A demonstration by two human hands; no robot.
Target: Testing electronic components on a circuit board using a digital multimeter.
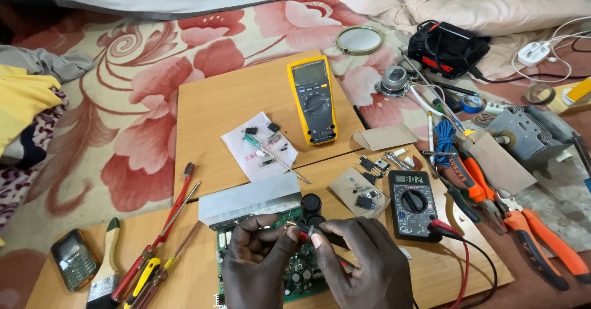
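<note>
Pinching a red-tipped black probe [320, 234] between thumb and fingers, my right hand [363, 263] meets my left hand [258, 260], whose fingertips press together on something small at the probe's tip; I cannot make out what it is. Both hands hover over the green circuit board [295, 272], which carries a silver heatsink [249, 199] along its far edge, black round capacitors [311, 203] beside that, and smaller parts I can't resolve. My hands hide most of the board, and its near edge is cut off by the frame. Right of the board sits a black meter [411, 204] with red and black leads [465, 253]; left of it lie screwdrivers [161, 238], and beyond it, a yellow meter [314, 100].
</note>
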